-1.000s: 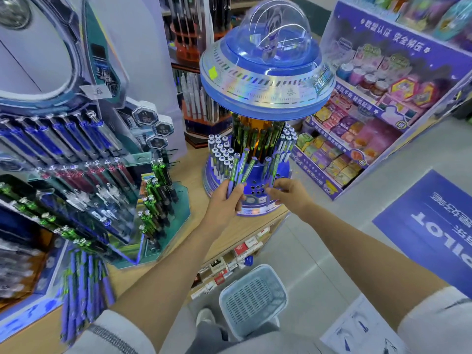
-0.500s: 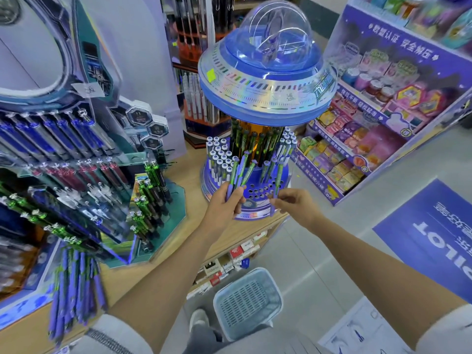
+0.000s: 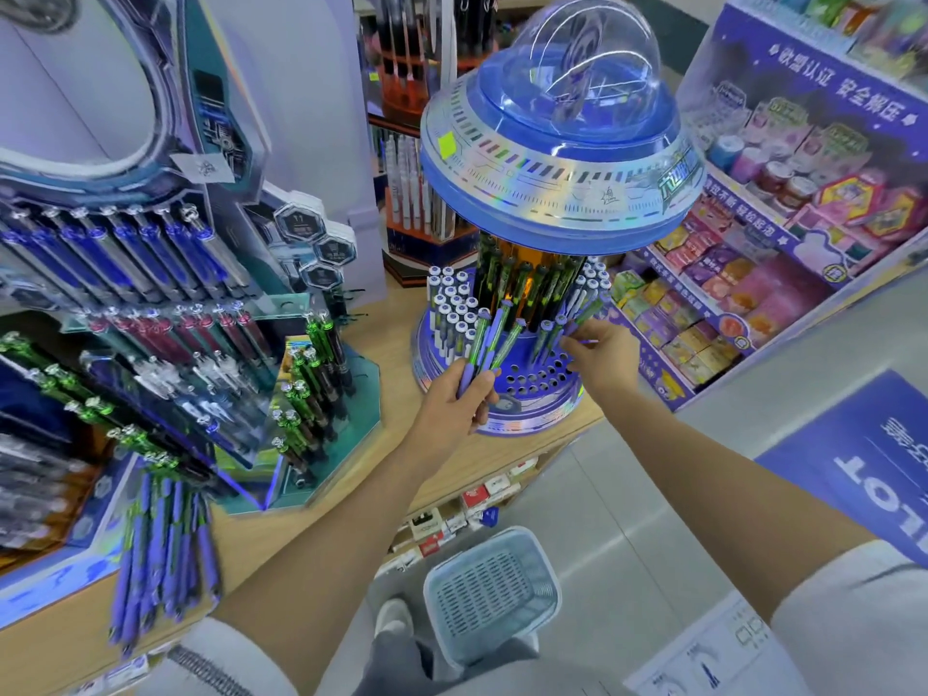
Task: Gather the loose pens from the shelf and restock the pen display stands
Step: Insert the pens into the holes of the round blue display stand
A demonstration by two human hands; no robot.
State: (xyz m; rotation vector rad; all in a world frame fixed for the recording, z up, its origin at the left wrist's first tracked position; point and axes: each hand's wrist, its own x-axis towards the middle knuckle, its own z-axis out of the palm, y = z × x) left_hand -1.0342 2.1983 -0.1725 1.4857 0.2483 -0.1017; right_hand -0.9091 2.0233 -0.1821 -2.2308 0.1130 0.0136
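By the look of it the restocking is partway through. The saucer-topped pen display stand (image 3: 527,394) sits at the right front corner of the counter (image 3: 351,499). Its rear and side holes hold upright pens, but the front of its blue base shows many open holes. A heap of loose pens (image 3: 160,550), purple-barrelled, lies at the counter's front edge towards the left. It is well apart from the stand, so the gathering looks unfinished as well.

The left hand (image 3: 454,399) reaches up to the front-left of the base with the forearm stretched out. Its grip is curled round a bunch of purple-and-green pens (image 3: 489,339), held by their lower ends, with the tops fanning up against the stand.

The right hand (image 3: 600,354) is at the right side of the base, its back turned up and its fingers pointing in towards the holes. Its grip pinches a single pen (image 3: 552,339) among the few leaning there. Whether that pen's tip is already in a hole cannot be told.

The bunch and the heap are left to place, and the open holes suggest there is room. A plastic basket (image 3: 494,590) stands on the floor below the counter's front edge.
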